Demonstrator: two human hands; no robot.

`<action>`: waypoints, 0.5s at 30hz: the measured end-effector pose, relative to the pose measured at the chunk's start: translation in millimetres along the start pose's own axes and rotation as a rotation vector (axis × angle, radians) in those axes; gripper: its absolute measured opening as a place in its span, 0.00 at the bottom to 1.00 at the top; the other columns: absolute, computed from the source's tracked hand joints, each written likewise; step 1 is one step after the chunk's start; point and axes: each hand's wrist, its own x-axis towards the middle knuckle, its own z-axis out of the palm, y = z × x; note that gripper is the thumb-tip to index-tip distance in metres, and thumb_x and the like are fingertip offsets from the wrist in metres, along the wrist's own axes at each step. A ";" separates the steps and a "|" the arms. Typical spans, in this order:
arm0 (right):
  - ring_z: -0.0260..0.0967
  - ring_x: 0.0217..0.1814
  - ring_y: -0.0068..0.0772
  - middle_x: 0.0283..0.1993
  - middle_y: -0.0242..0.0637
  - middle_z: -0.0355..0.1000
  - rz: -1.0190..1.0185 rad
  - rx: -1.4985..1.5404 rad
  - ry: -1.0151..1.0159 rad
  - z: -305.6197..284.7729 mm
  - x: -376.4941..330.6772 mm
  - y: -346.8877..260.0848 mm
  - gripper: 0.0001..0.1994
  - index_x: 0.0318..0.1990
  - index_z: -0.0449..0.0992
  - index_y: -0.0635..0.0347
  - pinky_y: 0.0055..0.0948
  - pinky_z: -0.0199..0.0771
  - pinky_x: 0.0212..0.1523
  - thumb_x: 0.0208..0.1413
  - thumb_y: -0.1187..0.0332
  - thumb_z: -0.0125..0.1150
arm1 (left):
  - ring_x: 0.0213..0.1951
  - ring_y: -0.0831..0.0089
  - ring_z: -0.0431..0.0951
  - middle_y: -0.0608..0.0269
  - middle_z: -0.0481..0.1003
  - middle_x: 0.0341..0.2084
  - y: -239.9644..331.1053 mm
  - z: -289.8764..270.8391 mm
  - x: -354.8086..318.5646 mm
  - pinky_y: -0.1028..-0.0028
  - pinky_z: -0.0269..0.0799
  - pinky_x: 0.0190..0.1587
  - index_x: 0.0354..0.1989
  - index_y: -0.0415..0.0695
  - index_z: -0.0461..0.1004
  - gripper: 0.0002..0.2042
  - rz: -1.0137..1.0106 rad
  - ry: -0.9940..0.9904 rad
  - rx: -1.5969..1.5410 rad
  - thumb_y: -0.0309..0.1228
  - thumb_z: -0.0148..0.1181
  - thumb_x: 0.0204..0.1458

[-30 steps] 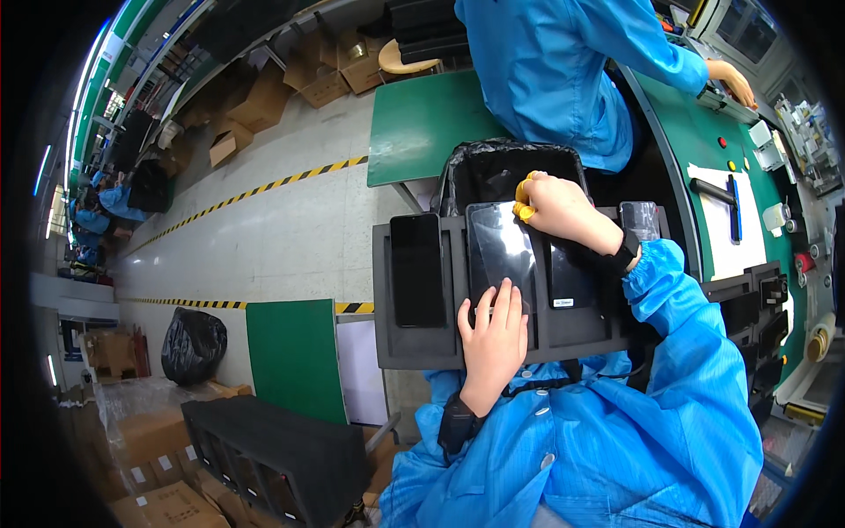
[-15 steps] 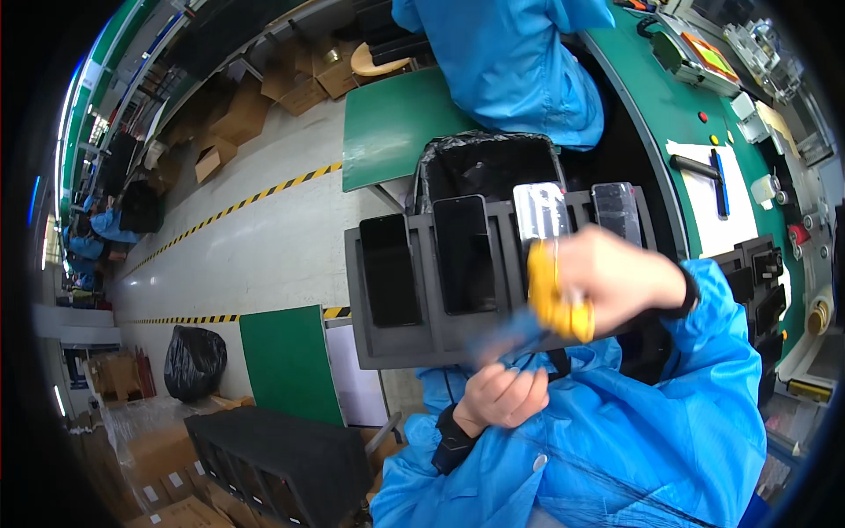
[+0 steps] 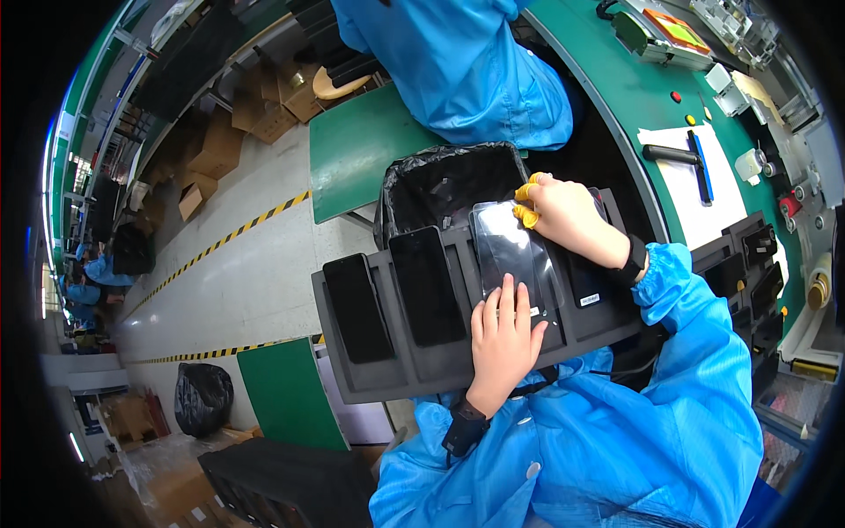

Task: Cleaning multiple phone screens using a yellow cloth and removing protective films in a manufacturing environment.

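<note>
Since half a second ago the right hand (image 3: 568, 216) has dropped from mid-air back onto the tray (image 3: 387, 374), and the left hand (image 3: 503, 339), then drawn in near the chest, now lies flat on it. Both hands rest on one phone (image 3: 510, 255), a dark slab with a glossy film, lying in the tray's third slot from the left. Left fingers (image 3: 508, 295) are spread open and press its near end, gripping nothing. Right fingertips, capped in yellow cots (image 3: 526, 214), pinch at the phone's far corner; whether they hold the film's edge I cannot tell. Two more phones (image 3: 427, 286) lie in the slots to the left, another to the right under the right wrist. Beyond the tray stands a bin (image 3: 449, 180) lined with a black bag. A co-worker (image 3: 458, 62) in blue sits past it, at the green bench (image 3: 634, 97).
</note>
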 end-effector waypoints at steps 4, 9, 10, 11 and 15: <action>0.77 0.27 0.42 0.31 0.44 0.73 -0.025 -0.183 0.005 1.3 -5.8 -11.2 0.05 0.27 0.76 0.61 0.35 0.76 0.26 0.42 0.70 0.63 | 0.56 0.54 0.65 0.47 0.63 0.60 1.1 1.5 1.2 0.55 0.58 0.58 0.56 0.36 0.68 0.27 0.006 0.015 -0.018 0.39 0.61 0.49; 0.76 0.27 0.44 0.33 0.45 0.73 -0.040 -0.162 0.002 5.6 -8.5 -16.1 0.09 0.32 0.75 0.62 0.35 0.76 0.27 0.42 0.70 0.64 | 0.55 0.53 0.65 0.46 0.63 0.59 2.0 -0.8 2.8 0.55 0.58 0.58 0.55 0.35 0.68 0.27 0.014 0.027 -0.012 0.39 0.61 0.49; 0.75 0.28 0.44 0.31 0.45 0.72 -0.098 -0.021 -0.009 4.2 -11.2 -15.9 0.09 0.32 0.76 0.62 0.35 0.76 0.28 0.43 0.69 0.64 | 0.55 0.53 0.65 0.46 0.64 0.58 2.1 -0.7 2.6 0.55 0.58 0.58 0.55 0.35 0.69 0.26 0.012 0.035 -0.019 0.38 0.61 0.49; 0.74 0.29 0.45 0.30 0.45 0.72 -0.154 0.119 -0.020 2.6 -14.6 -15.4 0.08 0.31 0.76 0.61 0.35 0.75 0.28 0.44 0.68 0.65 | 0.55 0.53 0.65 0.46 0.64 0.58 2.5 -1.1 1.6 0.55 0.58 0.58 0.55 0.35 0.69 0.26 0.018 0.035 -0.023 0.38 0.61 0.49; 0.71 0.25 0.47 0.27 0.44 0.68 -0.560 0.485 -0.279 -45.0 -59.3 -34.0 0.12 0.28 0.73 0.61 0.39 0.72 0.24 0.43 0.62 0.65 | 0.45 0.67 0.68 0.67 0.72 0.41 -4.5 8.8 -27.6 0.61 0.61 0.51 0.37 0.49 0.77 0.09 0.261 0.461 -0.068 0.33 0.62 0.45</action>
